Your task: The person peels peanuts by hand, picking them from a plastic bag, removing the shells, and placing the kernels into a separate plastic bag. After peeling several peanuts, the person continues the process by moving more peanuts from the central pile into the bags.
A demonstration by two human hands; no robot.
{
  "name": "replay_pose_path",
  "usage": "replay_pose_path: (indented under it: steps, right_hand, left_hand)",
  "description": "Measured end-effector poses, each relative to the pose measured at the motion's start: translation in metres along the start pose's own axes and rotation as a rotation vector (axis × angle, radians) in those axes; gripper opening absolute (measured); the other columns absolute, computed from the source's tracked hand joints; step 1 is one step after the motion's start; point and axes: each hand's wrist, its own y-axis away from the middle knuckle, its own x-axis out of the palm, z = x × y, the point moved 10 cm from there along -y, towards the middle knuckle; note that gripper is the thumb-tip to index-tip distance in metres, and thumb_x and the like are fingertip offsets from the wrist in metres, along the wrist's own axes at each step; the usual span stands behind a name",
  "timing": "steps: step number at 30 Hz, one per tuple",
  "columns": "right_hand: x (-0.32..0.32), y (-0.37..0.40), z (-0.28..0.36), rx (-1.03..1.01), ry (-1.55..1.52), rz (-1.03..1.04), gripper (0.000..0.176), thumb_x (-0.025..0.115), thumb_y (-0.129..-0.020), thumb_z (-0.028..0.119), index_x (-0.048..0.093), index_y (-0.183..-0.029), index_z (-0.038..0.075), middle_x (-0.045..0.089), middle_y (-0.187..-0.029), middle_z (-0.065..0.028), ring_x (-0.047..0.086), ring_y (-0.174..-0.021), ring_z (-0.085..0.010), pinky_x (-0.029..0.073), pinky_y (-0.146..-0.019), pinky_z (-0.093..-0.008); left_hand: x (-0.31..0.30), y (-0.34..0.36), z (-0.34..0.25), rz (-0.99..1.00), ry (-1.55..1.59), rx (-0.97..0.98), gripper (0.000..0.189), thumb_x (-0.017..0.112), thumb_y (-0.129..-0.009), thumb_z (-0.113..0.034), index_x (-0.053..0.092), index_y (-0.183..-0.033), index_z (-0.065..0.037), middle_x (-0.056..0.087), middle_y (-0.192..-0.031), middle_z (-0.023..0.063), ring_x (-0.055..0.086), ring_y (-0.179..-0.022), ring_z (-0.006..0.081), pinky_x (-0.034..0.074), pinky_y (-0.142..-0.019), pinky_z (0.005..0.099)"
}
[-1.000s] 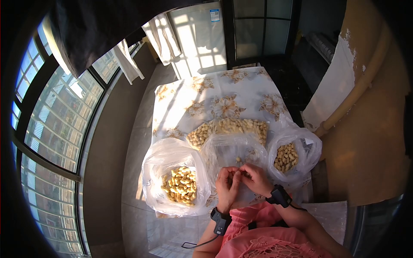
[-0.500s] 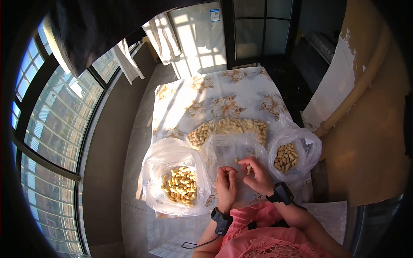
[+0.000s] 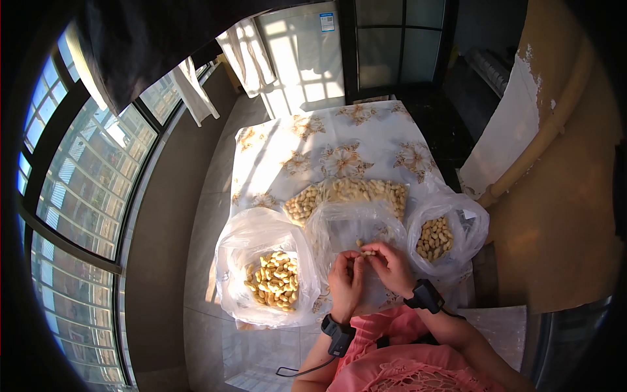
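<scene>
Over the flowered tablecloth (image 3: 307, 140), the left hand (image 3: 345, 282) and right hand (image 3: 392, 268) pinch one peanut (image 3: 368, 252) tightly between closed fingertips above the middle bag (image 3: 339, 225), where splitting it low over the opening should stop pieces scattering.

Three clear plastic bags sit on one desk (image 3: 307, 140): the left bag (image 3: 256, 225), the middle bag (image 3: 345, 219) and the right bag (image 3: 471, 225). One heap of peanuts (image 3: 353, 191) lies behind them. Two hands, the left hand (image 3: 346, 285) and the right hand (image 3: 392, 266), share one peanut (image 3: 369, 251). There are two black wristbands (image 3: 336, 326).
</scene>
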Motion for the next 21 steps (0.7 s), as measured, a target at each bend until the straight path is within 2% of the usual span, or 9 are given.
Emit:
replay_pose_path:
  steps: [2, 9, 12, 14, 15, 17, 21]
  right_hand:
    - [-0.002, 0.000, 0.001, -0.004, -0.026, -0.027, 0.022, 0.064, -0.091, 0.000, 0.064, -0.112, 0.002, 0.070, -0.097, -0.0136, 0.070, -0.087, -0.0242, 0.054, -0.075, -0.0320]
    - [-0.001, 0.000, 0.002, -0.007, -0.010, -0.008, 0.020, 0.066, -0.092, 0.006, 0.065, -0.111, 0.002, 0.070, -0.096, -0.0133, 0.070, -0.085, -0.0242, 0.054, -0.073, -0.0316]
    - [-0.002, 0.001, 0.002, -0.003, -0.015, -0.014, 0.019, 0.066, -0.093, 0.007, 0.065, -0.111, 0.002, 0.070, -0.095, -0.0122, 0.069, -0.083, -0.0211, 0.054, -0.072, -0.0305]
    - [0.001, 0.002, -0.007, 0.058, -0.070, 0.013, 0.017, 0.064, -0.095, 0.006, 0.065, -0.112, 0.001, 0.071, -0.096, -0.0067, 0.066, -0.084, -0.0113, 0.053, -0.074, -0.0256]
    - [0.001, 0.002, -0.008, 0.057, -0.069, 0.014, 0.017, 0.064, -0.095, 0.006, 0.065, -0.112, 0.001, 0.071, -0.096, -0.0067, 0.066, -0.084, -0.0113, 0.053, -0.074, -0.0256]
    - [0.000, 0.002, -0.003, 0.014, -0.097, -0.006, 0.019, 0.066, -0.095, 0.009, 0.065, -0.112, 0.002, 0.070, -0.092, -0.0093, 0.067, -0.080, -0.0150, 0.053, -0.071, -0.0284]
    - [0.000, 0.001, 0.000, -0.007, -0.020, 0.003, 0.020, 0.065, -0.095, 0.008, 0.066, -0.114, 0.003, 0.070, -0.091, -0.0093, 0.068, -0.080, -0.0164, 0.053, -0.071, -0.0287]
  left_hand:
    - [0.000, -0.001, -0.001, -0.003, -0.020, -0.002, 0.012, 0.064, -0.095, -0.010, 0.063, -0.104, -0.003, 0.066, -0.080, 0.0098, 0.061, -0.066, 0.0195, 0.049, -0.063, 0.0315]
    - [0.000, -0.001, -0.006, -0.007, -0.055, 0.052, 0.014, 0.064, -0.093, -0.008, 0.064, -0.106, -0.003, 0.066, -0.083, 0.0105, 0.060, -0.066, 0.0196, 0.049, -0.063, 0.0324]
    - [0.000, -0.001, -0.008, -0.016, -0.063, 0.072, 0.013, 0.064, -0.093, -0.009, 0.064, -0.105, -0.002, 0.066, -0.085, 0.0112, 0.061, -0.067, 0.0203, 0.049, -0.064, 0.0332]
    - [-0.001, -0.001, -0.010, -0.010, -0.070, 0.061, 0.012, 0.063, -0.094, -0.009, 0.065, -0.103, -0.002, 0.067, -0.086, 0.0117, 0.063, -0.071, 0.0208, 0.050, -0.066, 0.0327]
    - [-0.001, -0.001, -0.010, -0.005, -0.077, 0.049, 0.012, 0.063, -0.095, -0.010, 0.065, -0.102, -0.001, 0.068, -0.087, 0.0123, 0.065, -0.074, 0.0213, 0.051, -0.068, 0.0322]
    - [0.000, -0.001, -0.010, -0.005, -0.089, 0.078, 0.011, 0.063, -0.094, -0.009, 0.065, -0.102, -0.001, 0.067, -0.087, 0.0129, 0.065, -0.072, 0.0229, 0.051, -0.067, 0.0331]
    - [0.001, -0.002, -0.013, -0.001, -0.099, 0.112, 0.011, 0.063, -0.095, -0.009, 0.064, -0.102, -0.001, 0.066, -0.088, 0.0147, 0.065, -0.071, 0.0270, 0.051, -0.065, 0.0346]
